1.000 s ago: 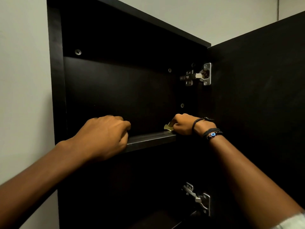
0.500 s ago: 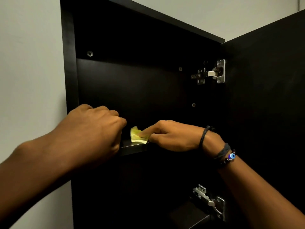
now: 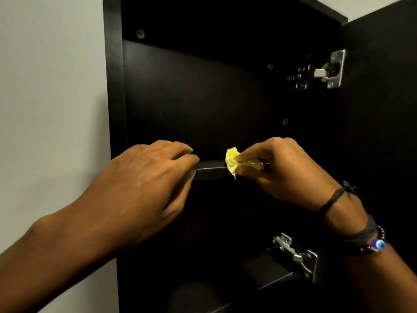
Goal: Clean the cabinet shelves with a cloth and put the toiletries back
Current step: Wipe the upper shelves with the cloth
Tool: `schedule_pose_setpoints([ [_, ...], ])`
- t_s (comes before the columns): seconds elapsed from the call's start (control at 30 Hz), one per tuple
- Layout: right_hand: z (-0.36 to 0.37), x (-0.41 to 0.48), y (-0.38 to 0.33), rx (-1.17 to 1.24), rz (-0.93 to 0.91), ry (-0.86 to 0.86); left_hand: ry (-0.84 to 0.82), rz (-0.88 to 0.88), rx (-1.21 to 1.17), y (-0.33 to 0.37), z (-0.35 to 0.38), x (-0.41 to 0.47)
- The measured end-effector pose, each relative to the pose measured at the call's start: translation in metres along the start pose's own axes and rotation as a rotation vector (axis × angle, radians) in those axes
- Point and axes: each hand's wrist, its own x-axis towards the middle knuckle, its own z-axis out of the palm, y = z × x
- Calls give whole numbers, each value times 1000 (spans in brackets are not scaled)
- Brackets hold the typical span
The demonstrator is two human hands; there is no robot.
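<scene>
The tall dark-brown wooden cabinet (image 3: 203, 98) stands open, its flat dark door (image 3: 383, 143) swung out at 3 o'clock, and a thin dark shelf (image 3: 209, 171) crosses its middle. The left hand (image 3: 144, 177) curls its fingers over the shelf's front edge towards 9 o'clock, gripping it. At 3 o'clock of it, the right hand (image 3: 286, 175) pinches the small crumpled yellow cloth (image 3: 234, 162) against that same edge.

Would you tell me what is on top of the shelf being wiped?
The left hand grips the shelf; the right hand pinches a yellow cloth on its edge. Nothing tall shows above it; the top surface itself is hidden at this angle.
</scene>
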Motion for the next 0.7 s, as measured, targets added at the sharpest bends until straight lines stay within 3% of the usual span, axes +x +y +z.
schedule_pose_setpoints([
  [0.1, 25, -18, -7, -21, -100, 259, 39, -29, -48, 9, 16, -17],
  [0.2, 48, -46, -5, 277, -144, 375, 124, -28, -124, 25, 33, -43],
  [0.3, 87, -84, -9, 582, -61, 253, 250, -104, -344, 50, 53, -83],
  [0.4, 134, -129, -26, 849, 85, 7, 270, -263, -522, 72, 79, -141],
  [0.57, 203, -194, -53, 1222, 358, -325, 168, -779, -778, 94, 134, -247],
  [0.7, 256, -238, -76, 1230, 413, -498, 71, -1133, -956, 106, 164, -325],
])
